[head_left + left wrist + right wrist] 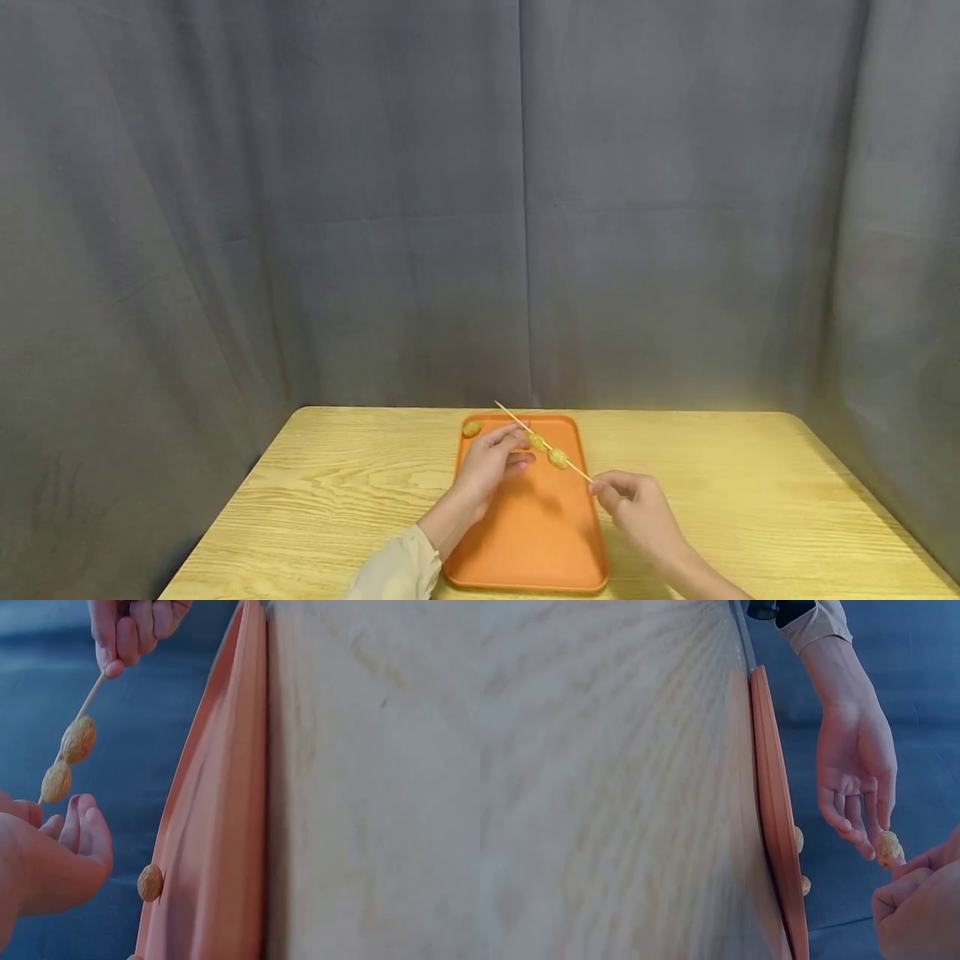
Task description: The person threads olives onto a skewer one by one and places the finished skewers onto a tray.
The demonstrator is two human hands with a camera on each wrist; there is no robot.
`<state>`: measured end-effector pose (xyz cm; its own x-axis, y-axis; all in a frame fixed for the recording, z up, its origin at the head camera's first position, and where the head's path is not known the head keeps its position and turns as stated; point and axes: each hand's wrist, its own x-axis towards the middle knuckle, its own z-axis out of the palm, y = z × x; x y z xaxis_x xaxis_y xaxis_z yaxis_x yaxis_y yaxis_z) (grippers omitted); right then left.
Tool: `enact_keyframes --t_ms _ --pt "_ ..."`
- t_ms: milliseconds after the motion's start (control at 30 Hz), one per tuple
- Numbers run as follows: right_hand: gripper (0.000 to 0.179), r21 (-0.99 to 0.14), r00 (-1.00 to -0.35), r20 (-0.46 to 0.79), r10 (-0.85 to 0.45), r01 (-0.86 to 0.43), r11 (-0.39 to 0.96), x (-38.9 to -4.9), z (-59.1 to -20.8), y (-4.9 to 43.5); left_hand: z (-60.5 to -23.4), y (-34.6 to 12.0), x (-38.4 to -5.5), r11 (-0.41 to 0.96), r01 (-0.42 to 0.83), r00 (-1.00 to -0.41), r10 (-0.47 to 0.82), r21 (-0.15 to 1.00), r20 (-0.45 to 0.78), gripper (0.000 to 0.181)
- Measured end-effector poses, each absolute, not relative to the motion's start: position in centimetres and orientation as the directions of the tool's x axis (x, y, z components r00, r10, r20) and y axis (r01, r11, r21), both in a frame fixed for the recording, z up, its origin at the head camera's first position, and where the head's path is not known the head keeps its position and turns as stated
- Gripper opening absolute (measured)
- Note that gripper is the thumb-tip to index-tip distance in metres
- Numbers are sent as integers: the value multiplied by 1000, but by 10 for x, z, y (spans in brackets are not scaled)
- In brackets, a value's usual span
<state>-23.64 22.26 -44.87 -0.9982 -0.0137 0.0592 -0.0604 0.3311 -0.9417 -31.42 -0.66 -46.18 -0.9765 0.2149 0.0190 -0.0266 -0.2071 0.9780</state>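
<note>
My right hand (637, 504) pinches the lower end of a thin wooden skewer (512, 415), which slants up to the left above the orange tray (525, 546). Two tan, wrinkled oval pieces, nut-like in look, sit threaded side by side on it: a nearer one (557, 458) and a farther one (536, 442). At the farther piece, my left hand (487, 467) has thumb and forefinger at its end, the other fingers loosely bent. The left wrist view shows both pieces (78, 739) between the hands. Exact finger contact is partly hidden.
Another oval piece (471, 428) lies in the tray's far left corner. In the right wrist view two loose pieces (805, 885) show beyond the tray rim. The tray lies on a wooden table (360, 483), with grey curtains (405, 250) behind and at the sides.
</note>
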Motion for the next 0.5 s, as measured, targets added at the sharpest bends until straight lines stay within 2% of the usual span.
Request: enact_keyframes --t_ms 233,500 --pt "21 -955 -998 54 15 -47 294 -240 -450 230 -463 -10 -331 -96 8 -986 163 995 23 29" --pt "21 -964 -997 42 65 -23 263 -243 -444 240 -471 -9 -356 53 127 -987 106 990 121 17"
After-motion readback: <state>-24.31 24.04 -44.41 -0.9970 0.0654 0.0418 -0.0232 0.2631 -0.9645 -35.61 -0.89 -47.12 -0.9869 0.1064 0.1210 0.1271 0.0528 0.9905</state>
